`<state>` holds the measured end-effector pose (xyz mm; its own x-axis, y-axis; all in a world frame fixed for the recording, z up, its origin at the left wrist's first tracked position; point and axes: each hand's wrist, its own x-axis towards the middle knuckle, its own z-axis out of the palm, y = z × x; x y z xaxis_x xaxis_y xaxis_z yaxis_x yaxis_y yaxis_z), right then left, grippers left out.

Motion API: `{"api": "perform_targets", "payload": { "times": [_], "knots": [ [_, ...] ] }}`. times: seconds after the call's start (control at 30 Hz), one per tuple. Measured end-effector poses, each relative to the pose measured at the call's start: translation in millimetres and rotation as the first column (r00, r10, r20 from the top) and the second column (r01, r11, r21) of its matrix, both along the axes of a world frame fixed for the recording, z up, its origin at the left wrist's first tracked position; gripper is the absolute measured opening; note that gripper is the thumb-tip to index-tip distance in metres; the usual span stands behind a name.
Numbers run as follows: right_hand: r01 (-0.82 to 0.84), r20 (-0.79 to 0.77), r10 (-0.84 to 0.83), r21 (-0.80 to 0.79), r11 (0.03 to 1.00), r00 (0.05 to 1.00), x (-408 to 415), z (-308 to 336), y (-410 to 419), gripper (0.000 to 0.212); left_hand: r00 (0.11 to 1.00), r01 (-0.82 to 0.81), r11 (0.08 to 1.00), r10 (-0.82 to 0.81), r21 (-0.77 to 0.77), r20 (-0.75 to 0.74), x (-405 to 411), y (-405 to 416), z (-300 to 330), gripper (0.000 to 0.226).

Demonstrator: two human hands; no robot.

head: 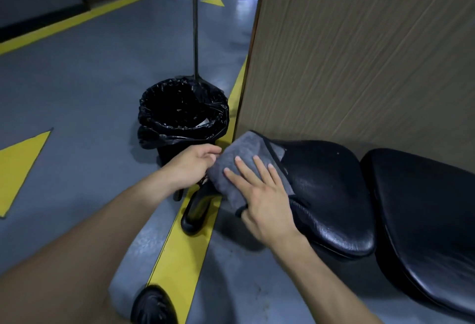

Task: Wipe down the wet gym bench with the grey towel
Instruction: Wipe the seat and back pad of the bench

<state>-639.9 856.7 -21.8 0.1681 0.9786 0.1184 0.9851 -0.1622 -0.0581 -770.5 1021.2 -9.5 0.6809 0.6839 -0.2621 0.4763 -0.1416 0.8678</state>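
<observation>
Black shoe [153, 305], nearest the camera, stood on the grey floor below and left of the bench seat pad [331, 195]. Bin with black liner [182, 112]: left of the pad's far end, beside a yellow floor stripe [180, 254]. Left hand [191, 166]: at the pad's left end, fingers curled on the edge of the grey towel [231, 166], pinching it. Grey towel: folded, draped over that left end. Right hand [264, 195]: fingers straight and spread, pressing flat on the towel, nothing clasped. Second pad [424, 220]: right of the first, apart by a narrow gap. Bench's long axis ran rightward from both hands; unwiped vinyl lay that way, the right hand nearer it.
</observation>
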Motion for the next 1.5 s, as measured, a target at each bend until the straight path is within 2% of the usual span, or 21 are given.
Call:
{"api": "perform_targets", "payload": {
  "times": [0.07,0.2,0.37,0.43,0.5,0.6,0.7,0.8,0.97,1.03,1.13,1.2,1.23,1.3,1.37,1.5],
  "knots": [
    [-0.04,0.029,0.04,-0.015,0.999,0.999,-1.3,-8.7,-40.6,0.081,0.998,-0.004,0.988,0.013,-0.154,0.06,3.9,-5.9,0.6,0.035],
    [-0.037,0.017,0.037,0.042,0.998,0.999,-6.6,-22.6,-98.8,0.068,0.998,0.023,0.983,-0.011,-0.181,0.065,9.6,-7.6,0.5,0.043],
    [-0.006,-0.071,0.009,0.039,0.999,0.997,2.9,-3.0,-7.7,0.083,0.977,-0.14,0.949,0.179,-0.282,0.119,12.9,-5.0,0.7,0.05],
    [0.054,-0.141,-0.05,0.025,0.998,0.989,15.3,6.8,33.6,0.08,0.946,-0.236,0.934,0.284,-0.268,0.157,14.0,0.7,2.6,0.051],
    [0.071,-0.157,-0.07,0.0,0.997,0.985,18.5,8.5,38.4,0.081,0.914,-0.295,0.899,0.364,-0.323,0.179,16.4,7.0,4.9,0.055],
    [-0.031,-0.099,0.03,-0.005,1.0,0.995,-1.8,-0.3,-12.1,0.09,0.93,-0.256,0.897,0.331,-0.361,0.162,21.8,9.2,5.7,0.061],
    [-0.104,-0.081,0.105,0.01,0.995,0.991,-9.6,-7.2,-42.9,0.082,0.955,-0.201,0.92,0.26,-0.338,0.141,29.1,10.6,3.1,0.064],
    [-0.065,-0.162,0.069,0.028,0.997,0.984,13.2,3.1,-0.3,0.087,0.936,-0.255,0.912,0.316,-0.322,0.154,32.2,15.4,-0.3,0.063],
    [0.105,-0.241,-0.112,-0.044,0.994,0.964,62.6,21.3,100.5,0.067,0.883,-0.375,0.881,0.434,-0.289,0.179,26.5,23.3,1.2,0.061],
    [0.128,-0.188,-0.134,-0.045,0.991,0.973,52.4,16.3,96.6,0.066,0.878,-0.387,0.875,0.446,-0.291,0.175,24.3,26.6,-0.6,0.062],
    [-0.093,-0.064,0.095,0.03,0.995,0.993,4.9,0.0,54.6,0.074,0.88,-0.384,0.889,0.434,-0.248,0.194,25.3,30.6,-3.3,0.059],
    [-0.218,-0.073,0.217,0.006,0.976,0.973,-0.8,-3.5,45.7,0.076,0.876,-0.38,0.897,0.428,-0.228,0.222,30.0,35.2,-0.1,0.057],
    [-0.224,-0.119,0.223,0.006,0.975,0.967,11.4,-0.5,48.6,0.075,0.877,-0.373,0.9,0.421,-0.226,0.232,33.3,35.7,2.6,0.057],
    [-0.126,-0.211,0.13,0.034,0.991,0.969,53.6,6.1,53.7,0.075,0.89,-0.349,0.915,0.391,-0.202,0.236,37.2,35.5,5.5,0.058],
    [0.071,-0.248,-0.054,0.061,0.996,0.967,105.4,8.9,45.5,0.076,0.924,-0.3,0.94,0.328,-0.161,0.196,35.7,33.4,1.5,0.057],
    [0.408,-0.241,-0.393,0.017,0.913,0.888,159.1,6.4,22.3,0.062,0.976,-0.175,0.981,0.184,-0.085,0.119,28.4,25.7,-3.3,0.064]
  ]
}}
